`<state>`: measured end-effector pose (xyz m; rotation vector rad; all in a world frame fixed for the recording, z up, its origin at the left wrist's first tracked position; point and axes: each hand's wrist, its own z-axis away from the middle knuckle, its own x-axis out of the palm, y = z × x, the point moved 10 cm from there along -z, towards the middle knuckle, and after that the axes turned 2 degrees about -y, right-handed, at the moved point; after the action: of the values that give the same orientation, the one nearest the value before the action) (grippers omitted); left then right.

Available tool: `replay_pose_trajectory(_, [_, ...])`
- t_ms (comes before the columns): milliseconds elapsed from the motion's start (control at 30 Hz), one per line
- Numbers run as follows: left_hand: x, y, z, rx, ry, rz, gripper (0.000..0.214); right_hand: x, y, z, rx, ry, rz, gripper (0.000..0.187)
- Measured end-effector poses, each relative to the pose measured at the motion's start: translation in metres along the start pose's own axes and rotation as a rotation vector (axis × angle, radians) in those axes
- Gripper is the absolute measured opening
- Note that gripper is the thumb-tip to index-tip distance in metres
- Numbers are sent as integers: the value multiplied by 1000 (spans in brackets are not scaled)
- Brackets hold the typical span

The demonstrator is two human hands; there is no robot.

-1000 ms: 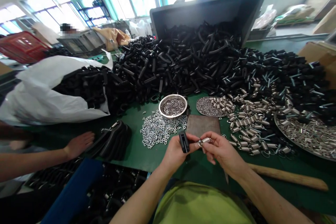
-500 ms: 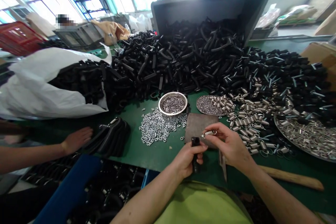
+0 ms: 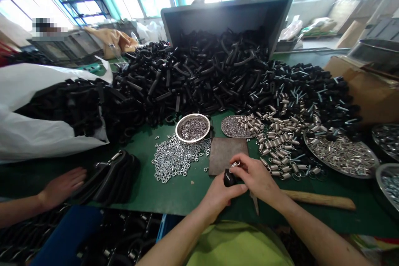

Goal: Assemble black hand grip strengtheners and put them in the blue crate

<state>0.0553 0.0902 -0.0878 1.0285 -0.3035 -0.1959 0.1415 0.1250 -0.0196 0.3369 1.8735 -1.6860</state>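
Observation:
My left hand (image 3: 218, 193) is closed around a black plastic part (image 3: 229, 178), its end facing up. A small coil spring (image 3: 234, 166) sits pinched in the fingers of my right hand (image 3: 254, 176), right at the upper end of the black part. Whether the spring has entered it, I cannot tell. Under both hands' far side lies a flat metal block (image 3: 227, 151). A pointed grey metal piece (image 3: 255, 204) shows below my right hand. A wooden handle (image 3: 321, 199) runs behind my right forearm; its other end is hidden.
Loose nuts (image 3: 174, 160) lie beside a steel bowl (image 3: 192, 128). Springs (image 3: 280, 141) spread rightward to a tray of metal pins (image 3: 343, 156). Black parts (image 3: 199, 75) are heaped behind, before a grey bin (image 3: 274, 29). A co-worker's hand (image 3: 64, 187) is by stacked black parts (image 3: 118, 178) at left.
My right hand has brought the spring from beside the black part to its upper end. The black part is now tipped more toward me. The whole view has shifted to the right.

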Motion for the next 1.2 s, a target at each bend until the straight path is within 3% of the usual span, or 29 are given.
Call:
replay_pose_trajectory(67, [6, -2, 3, -8, -96, -20, 35, 4, 8, -1, -10, -65, -63, 14])
replay_pose_trajectory(133, [14, -9, 6, -47, -235, 44, 36, -1, 23, -7, 7, -121, 15, 19])
replay_pose_trajectory(200, [16, -15, 8, -80, -312, 161, 37, -29, 48, -22, 76, -50, 232, 26])
replay_pose_trajectory(300, [7, -16, 5, -84, -262, 287, 37, -94, 89, -48, 222, 184, 466, 27])
replay_pose_trajectory(367, [1, -13, 2, -58, -220, 286, 36, -123, 114, -65, 310, 250, 575, 25])
replay_pose_trajectory(500, [-11, 0, -2, 56, -110, 182, 36, -138, 144, -88, 414, 239, 697, 16])
replay_pose_trajectory(600, [-23, 5, -6, 81, -5, 139, 41, -136, 149, -95, 423, 229, 716, 17])
replay_pose_trajectory(800, [-26, -3, -15, -2, -3, 275, 49, -127, 129, -83, 316, 254, 596, 24])
replay_pose_trajectory(867, [-22, -5, -18, -30, -25, 352, 51, -106, 110, -69, 244, 233, 382, 27])
replay_pose_trajectory(933, [-14, -9, -21, -71, -63, 424, 54, -72, 78, -51, 108, 170, -38, 23])
replay_pose_trajectory(1000, [-5, -10, -24, -97, -100, 477, 57, -38, 44, -33, 35, 103, -266, 20])
replay_pose_trajectory(1100, [6, -6, -24, -88, -129, 520, 58, 1, 13, -15, 67, 38, -184, 17])
replay_pose_trajectory(1200, [9, -4, -23, -60, -99, 509, 58, 11, 1, -11, 60, 82, 41, 13])
